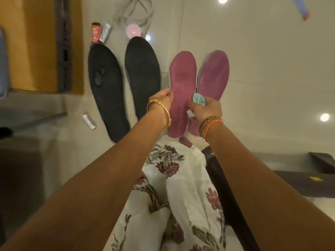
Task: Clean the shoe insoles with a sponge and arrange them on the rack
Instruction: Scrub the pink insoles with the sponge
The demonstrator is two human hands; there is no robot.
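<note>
Two black insoles (pixel 107 87) aground; two pink insoles (pixel 183 84), left fingers (pixel 165 96) gripping one, right fingers (pixel 194 106) pinching sponge (pixel 199 99).

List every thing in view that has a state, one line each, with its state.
Left hand: grips the left pink insole's edge.
Right hand: holds the sponge against that insole.
Sponge: light blue, squeezed in the fingers.
Left pink insole: held up, being wiped.
Right pink insole: beside it, support unclear.
Two black insoles: flat on the floor.

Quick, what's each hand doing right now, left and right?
Left hand: grips the pink insole at its edge.
Right hand: pinches a light blue sponge against that insole.
</note>
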